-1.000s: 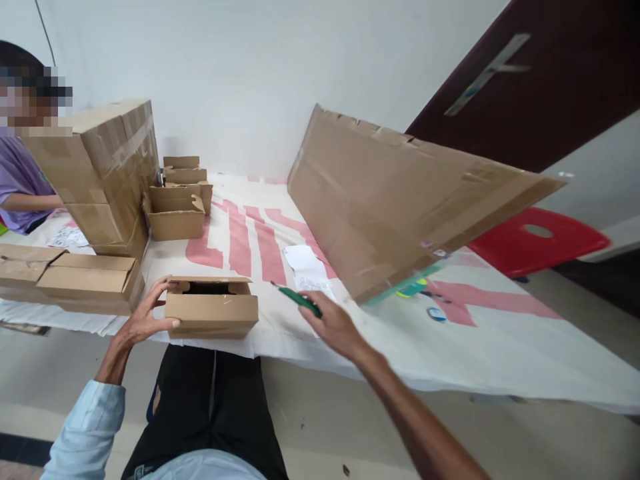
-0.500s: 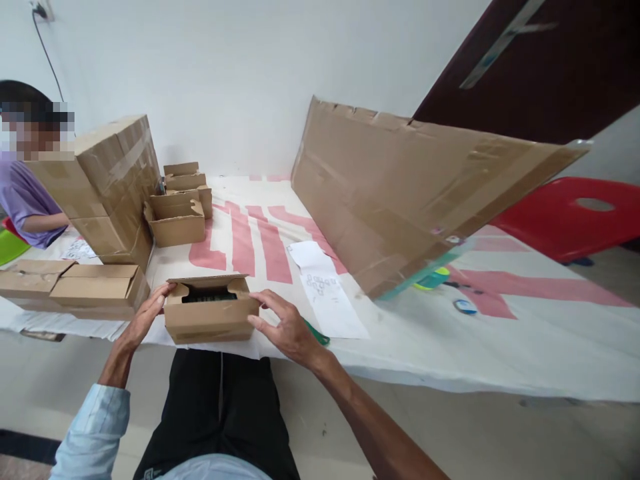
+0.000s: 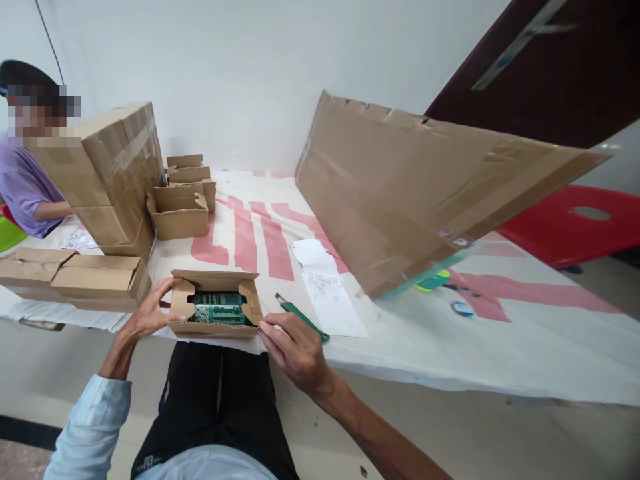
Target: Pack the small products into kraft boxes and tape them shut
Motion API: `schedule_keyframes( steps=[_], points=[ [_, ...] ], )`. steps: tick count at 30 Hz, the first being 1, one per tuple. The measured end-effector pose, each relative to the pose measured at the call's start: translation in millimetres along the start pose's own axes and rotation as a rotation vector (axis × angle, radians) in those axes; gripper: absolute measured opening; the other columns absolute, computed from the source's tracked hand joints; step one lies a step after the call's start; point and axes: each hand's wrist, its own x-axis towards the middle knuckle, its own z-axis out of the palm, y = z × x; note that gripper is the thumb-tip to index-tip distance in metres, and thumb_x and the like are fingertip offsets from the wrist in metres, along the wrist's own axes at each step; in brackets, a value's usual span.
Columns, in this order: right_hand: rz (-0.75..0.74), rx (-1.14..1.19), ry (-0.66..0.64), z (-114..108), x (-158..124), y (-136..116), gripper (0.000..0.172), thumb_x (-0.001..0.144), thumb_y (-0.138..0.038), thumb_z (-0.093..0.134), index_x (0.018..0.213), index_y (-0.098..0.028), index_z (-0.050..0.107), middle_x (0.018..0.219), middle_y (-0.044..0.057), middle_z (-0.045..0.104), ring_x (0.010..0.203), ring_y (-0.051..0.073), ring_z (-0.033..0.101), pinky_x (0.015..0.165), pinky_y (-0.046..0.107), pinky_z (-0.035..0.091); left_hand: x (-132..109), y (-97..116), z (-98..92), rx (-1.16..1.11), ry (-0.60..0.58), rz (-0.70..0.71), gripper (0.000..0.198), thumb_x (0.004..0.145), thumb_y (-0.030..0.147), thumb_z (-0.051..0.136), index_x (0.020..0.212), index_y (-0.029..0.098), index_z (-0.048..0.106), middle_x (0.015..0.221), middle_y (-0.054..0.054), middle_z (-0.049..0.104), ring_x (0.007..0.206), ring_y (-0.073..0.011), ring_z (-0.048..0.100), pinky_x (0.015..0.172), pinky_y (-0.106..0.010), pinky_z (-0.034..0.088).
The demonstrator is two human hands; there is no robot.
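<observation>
Right before me at the table's front edge is a small open cardboard box [image 3: 215, 330], tipped toward me. Inside it lie green printed packs [image 3: 219, 308], their kind not readable; the side flaps fold in over their ends. My left hand [image 3: 153, 312] grips the box's left end, thumb on the near rim and fingers behind. My right hand [image 3: 295, 347] pinches the near right corner. Beside that hand, a green utility knife [image 3: 303, 319] lies on the tablecloth with its blade end pointing away.
Two closed cardboard boxes [image 3: 97, 280] sit at left, below stacked large cartons [image 3: 115, 167]. Several open small boxes [image 3: 180, 213] stand behind. Paper sheets [image 3: 330, 300], a big leaning cardboard panel [image 3: 410, 193] and a tape roll [image 3: 462, 309] are rightward. A person in purple [image 3: 30, 180] sits far left.
The box has tilted toward me, so the green packs inside now show. My left thumb has come onto the near rim, and my right fingers have closed on the corner. The knife is uncovered.
</observation>
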Motion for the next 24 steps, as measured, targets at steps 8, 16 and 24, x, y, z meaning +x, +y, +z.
schedule_keyframes(
  steps=[8, 16, 24],
  points=[
    [0.061, 0.068, -0.061, -0.2, 5.1, 6.2, 0.022, 0.096, -0.005, 0.059, 0.108, -0.022, 0.066, 0.093, 0.008, 0.073, 0.085, 0.021, 0.07, 0.074, 0.037, 0.061, 2.2, 14.1, -2.0, 0.143, -0.019, 0.047, 0.083, 0.07, 0.051, 0.09, 0.141, 0.025, 0.057, 0.142, -0.013, 0.058, 0.129, -0.0355, 0.061, 0.093, -0.043, 0.06],
    [-0.057, 0.16, -0.584, 8.3, 60.7, 23.5, 0.018, 0.098, -0.035, 0.072, 0.101, -0.018, 0.072, 0.101, 0.011, 0.077, 0.109, 0.028, 0.069, 0.099, 0.045, 0.056, 7.0, 27.0, -0.1, 0.29, -0.117, 0.123, 0.07, 0.083, 0.058, 0.078, 0.143, 0.026, 0.063, 0.135, -0.013, 0.058, 0.126, -0.0346, 0.059, 0.109, -0.048, 0.051],
    [-0.095, -0.004, -0.621, -12.2, 59.4, 39.7, 0.038, 0.103, -0.046, 0.062, 0.077, -0.019, 0.069, 0.079, 0.008, 0.067, 0.083, 0.025, 0.061, 0.095, 0.049, 0.055, -0.1, 34.2, 6.2, 0.148, -0.004, 0.088, 0.056, 0.083, 0.057, 0.078, 0.128, 0.027, 0.062, 0.129, -0.008, 0.058, 0.118, -0.0294, 0.059, 0.091, -0.037, 0.056]
  ],
)
